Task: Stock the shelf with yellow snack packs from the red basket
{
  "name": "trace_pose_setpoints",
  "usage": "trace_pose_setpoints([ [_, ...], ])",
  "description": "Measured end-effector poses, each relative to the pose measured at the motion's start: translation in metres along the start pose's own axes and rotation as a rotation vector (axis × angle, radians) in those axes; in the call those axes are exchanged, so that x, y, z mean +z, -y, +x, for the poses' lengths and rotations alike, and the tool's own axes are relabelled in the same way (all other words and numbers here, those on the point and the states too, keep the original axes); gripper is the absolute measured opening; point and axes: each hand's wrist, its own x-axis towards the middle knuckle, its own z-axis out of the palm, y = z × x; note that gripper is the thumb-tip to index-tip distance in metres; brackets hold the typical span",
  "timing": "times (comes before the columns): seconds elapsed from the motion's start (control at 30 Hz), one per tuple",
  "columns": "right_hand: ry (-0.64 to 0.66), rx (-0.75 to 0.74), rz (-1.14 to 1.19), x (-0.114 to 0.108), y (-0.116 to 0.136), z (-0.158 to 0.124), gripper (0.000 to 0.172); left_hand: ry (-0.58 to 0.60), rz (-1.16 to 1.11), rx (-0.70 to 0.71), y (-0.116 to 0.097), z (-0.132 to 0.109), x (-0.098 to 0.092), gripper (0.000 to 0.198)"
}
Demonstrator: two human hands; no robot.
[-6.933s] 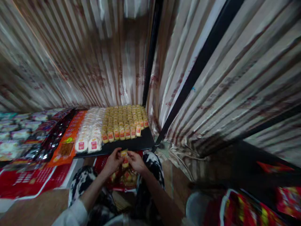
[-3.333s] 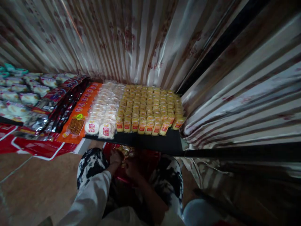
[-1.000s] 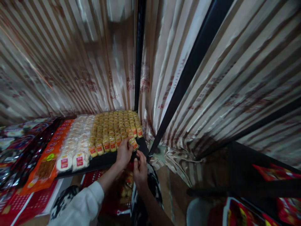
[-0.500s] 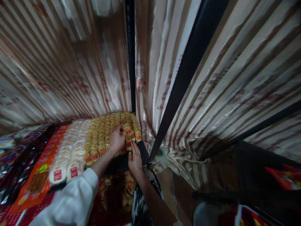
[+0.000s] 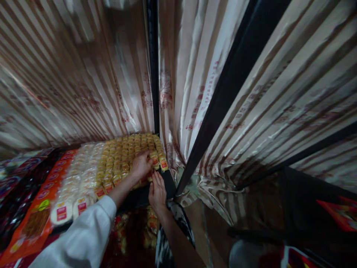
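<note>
Touching a packet (image 5: 154,160) on the shelf (image 5: 169,183), by the right end of the yellow rows (image 5: 121,153), my left hand (image 5: 141,164) is curled — whether it grips, I cannot tell. My right hand (image 5: 158,191) stays flat, unclenched, just nearer.

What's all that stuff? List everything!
Yellow packets: dozens, yellow, rows on the shelf
White packets: many, white, left of those
Orange packet: one visible, orange, further left
Dark packets: several, dark, far left
Shelf: one, black, under the packets
Lower packets: some, yellowish, dim, below the shelf
Curtain: count unclear, pale and brown, behind
Bars: at least three, black, by the curtain
Red packet: at least one, red, right edge
Round thing: one, greyish, bottom right
Floor: one, brown, lower middle
Trouser leg: one, black and white, bottom
Sleeve: one, white, lower left
Left hand: one, at a yellow packet
Right hand: one, near shelf's front edge
</note>
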Motion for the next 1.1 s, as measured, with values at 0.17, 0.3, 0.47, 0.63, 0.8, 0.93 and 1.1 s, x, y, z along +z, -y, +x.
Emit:
trace_pose_setpoints([
  [0.17,-0.013,-0.011,-0.011,-0.004,0.003,0.001,0.055,0.046,0.006,0.0,0.002,0.001,0.0,0.041],
  [0.3,-0.018,-0.007,-0.055,-0.007,0.006,0.001,0.055,0.114,0.028,-0.037,-0.003,0.001,0.003,0.037],
  [0.47,-0.006,0.004,-0.091,-0.01,0.01,0.002,0.056,0.098,0.199,0.122,-0.004,-0.001,0.01,0.032],
  [0.63,0.0,0.032,-0.1,-0.01,0.012,0.002,0.048,0.018,0.283,0.191,0.001,-0.008,0.021,0.03],
  [0.8,0.013,0.05,-0.1,-0.01,0.013,0.003,0.047,-0.042,0.319,0.151,0.001,-0.015,0.03,0.028],
  [0.93,-0.03,0.053,-0.068,-0.009,0.013,0.003,0.052,-0.083,0.334,0.144,0.002,-0.016,0.032,0.032],
  [1.1,-0.062,0.057,-0.078,-0.004,0.01,0.002,0.055,-0.113,0.332,0.193,0.007,-0.018,0.037,0.03],
])
